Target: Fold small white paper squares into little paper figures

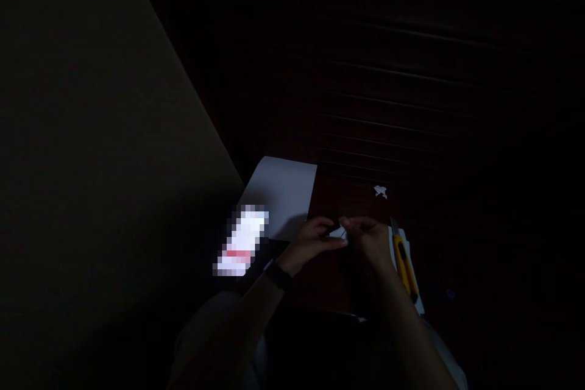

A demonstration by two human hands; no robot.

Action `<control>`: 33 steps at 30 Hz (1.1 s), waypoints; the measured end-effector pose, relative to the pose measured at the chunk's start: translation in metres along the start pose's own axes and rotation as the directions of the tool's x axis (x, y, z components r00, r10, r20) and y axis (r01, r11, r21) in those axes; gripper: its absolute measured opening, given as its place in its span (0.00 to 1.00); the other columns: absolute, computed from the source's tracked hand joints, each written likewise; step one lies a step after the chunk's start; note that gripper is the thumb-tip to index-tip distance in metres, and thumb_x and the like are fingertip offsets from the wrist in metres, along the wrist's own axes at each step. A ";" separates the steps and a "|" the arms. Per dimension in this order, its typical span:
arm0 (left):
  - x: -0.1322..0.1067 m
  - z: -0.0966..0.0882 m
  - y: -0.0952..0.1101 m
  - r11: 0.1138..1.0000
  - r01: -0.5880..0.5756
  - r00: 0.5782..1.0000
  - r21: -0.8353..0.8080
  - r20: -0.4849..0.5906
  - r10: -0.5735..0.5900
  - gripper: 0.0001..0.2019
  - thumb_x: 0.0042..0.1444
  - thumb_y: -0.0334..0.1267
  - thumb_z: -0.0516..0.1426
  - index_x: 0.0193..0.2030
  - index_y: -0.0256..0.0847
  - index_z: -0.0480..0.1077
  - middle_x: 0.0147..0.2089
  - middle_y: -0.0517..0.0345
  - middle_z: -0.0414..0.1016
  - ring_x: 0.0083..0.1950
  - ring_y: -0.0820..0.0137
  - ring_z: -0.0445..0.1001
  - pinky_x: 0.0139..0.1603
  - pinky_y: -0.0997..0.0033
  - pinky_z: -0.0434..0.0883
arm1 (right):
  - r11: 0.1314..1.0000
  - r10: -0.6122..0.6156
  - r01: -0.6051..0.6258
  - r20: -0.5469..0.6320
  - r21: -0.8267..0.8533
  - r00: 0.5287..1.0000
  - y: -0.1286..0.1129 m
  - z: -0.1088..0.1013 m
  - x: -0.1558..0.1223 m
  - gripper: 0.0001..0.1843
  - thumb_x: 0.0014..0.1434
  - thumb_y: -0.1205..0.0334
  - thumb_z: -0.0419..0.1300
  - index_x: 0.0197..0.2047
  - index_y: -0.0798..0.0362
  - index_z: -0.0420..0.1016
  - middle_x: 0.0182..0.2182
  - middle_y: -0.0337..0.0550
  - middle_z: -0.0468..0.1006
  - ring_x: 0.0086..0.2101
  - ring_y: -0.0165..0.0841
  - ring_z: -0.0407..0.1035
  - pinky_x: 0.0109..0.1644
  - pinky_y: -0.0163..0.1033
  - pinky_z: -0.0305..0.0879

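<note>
A small folded piece of white paper (pixel 338 232) is held between my two hands over a dark reddish table. My left hand (pixel 315 239), with a dark band at the wrist, pinches its left and lower side between thumb and fingers. On the other side, the fingertips of my right hand (pixel 369 240) close on the paper's upper right corner. The dim light hides the exact folds. To the right of my right hand, a yellow utility knife (pixel 403 262) lies with its blade out on some white paper (pixel 412 265).
A large white sheet (pixel 287 192) lies at the left of the table. Beside it glows a blurred bright screen (pixel 242 242). Paper scraps (pixel 380 191) lie beyond my hands. A pale wall or panel (pixel 114 134) rises at the left, and dark slatted wood (pixel 388 97) stands behind.
</note>
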State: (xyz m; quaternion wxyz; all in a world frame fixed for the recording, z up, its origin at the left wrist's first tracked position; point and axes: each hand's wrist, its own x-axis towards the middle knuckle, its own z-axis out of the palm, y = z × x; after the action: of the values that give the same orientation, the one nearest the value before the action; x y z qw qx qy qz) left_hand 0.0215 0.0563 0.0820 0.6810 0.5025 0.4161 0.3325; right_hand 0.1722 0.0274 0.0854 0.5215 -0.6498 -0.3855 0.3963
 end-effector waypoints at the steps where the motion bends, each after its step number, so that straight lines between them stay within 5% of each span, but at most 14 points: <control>1: 0.001 0.001 -0.004 1.000 -0.010 1.000 -0.001 0.014 0.010 0.22 0.36 0.40 0.67 0.39 0.37 0.71 0.36 0.53 0.76 0.36 0.70 0.73 0.35 0.74 0.65 | 1.000 -0.011 0.011 0.015 0.003 1.000 0.002 0.001 0.001 0.19 0.44 0.48 0.65 0.30 0.57 0.78 0.23 0.43 0.76 0.23 0.31 0.67 0.26 0.34 0.60; 5: 0.004 0.001 -0.014 0.998 -0.003 1.000 0.055 -0.007 0.003 0.15 0.38 0.44 0.65 0.28 0.34 0.72 0.28 0.56 0.74 0.29 0.72 0.71 0.29 0.76 0.63 | 0.998 -0.020 0.013 0.121 0.058 0.992 0.009 0.005 0.003 0.19 0.42 0.48 0.66 0.30 0.56 0.77 0.25 0.44 0.77 0.25 0.32 0.69 0.27 0.35 0.62; 12: 0.001 -0.007 -0.020 0.987 0.021 0.999 0.158 -0.038 -0.015 0.16 0.36 0.44 0.66 0.23 0.33 0.69 0.21 0.61 0.68 0.22 0.77 0.65 0.23 0.79 0.57 | 0.997 -0.026 0.008 0.227 0.080 0.973 0.019 0.004 0.001 0.22 0.38 0.49 0.68 0.34 0.57 0.78 0.26 0.45 0.78 0.25 0.32 0.69 0.27 0.34 0.62; 16: -0.009 -0.010 -0.024 0.988 0.015 0.997 0.152 0.072 -0.026 0.16 0.38 0.45 0.65 0.28 0.33 0.71 0.24 0.60 0.71 0.24 0.77 0.66 0.23 0.79 0.57 | 0.993 -0.009 -0.018 0.229 0.114 0.973 0.029 0.004 -0.008 0.19 0.36 0.51 0.69 0.30 0.57 0.79 0.23 0.43 0.77 0.22 0.30 0.67 0.25 0.34 0.61; 20: -0.027 -0.009 -0.031 0.989 -0.021 0.997 0.147 0.074 0.010 0.17 0.42 0.47 0.63 0.31 0.33 0.73 0.28 0.54 0.74 0.27 0.74 0.69 0.28 0.77 0.63 | 0.978 0.048 -0.088 0.208 0.189 0.977 0.044 0.006 -0.020 0.20 0.36 0.50 0.69 0.28 0.57 0.78 0.23 0.45 0.77 0.23 0.33 0.69 0.26 0.36 0.63; 33: -0.046 -0.007 -0.042 0.977 0.068 0.991 0.202 0.096 -0.088 0.19 0.39 0.49 0.63 0.28 0.32 0.74 0.28 0.52 0.74 0.28 0.72 0.71 0.30 0.72 0.67 | 0.993 -0.108 0.119 0.269 -0.026 0.957 0.041 -0.002 -0.045 0.10 0.42 0.58 0.65 0.27 0.56 0.77 0.22 0.41 0.76 0.24 0.31 0.67 0.28 0.33 0.60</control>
State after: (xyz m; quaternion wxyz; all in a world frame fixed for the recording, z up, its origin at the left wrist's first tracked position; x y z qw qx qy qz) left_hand -0.0034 0.0079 0.0516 0.6608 0.5679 0.4304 0.2356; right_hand 0.1600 -0.0215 0.0504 0.4730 -0.5781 -0.4972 0.4414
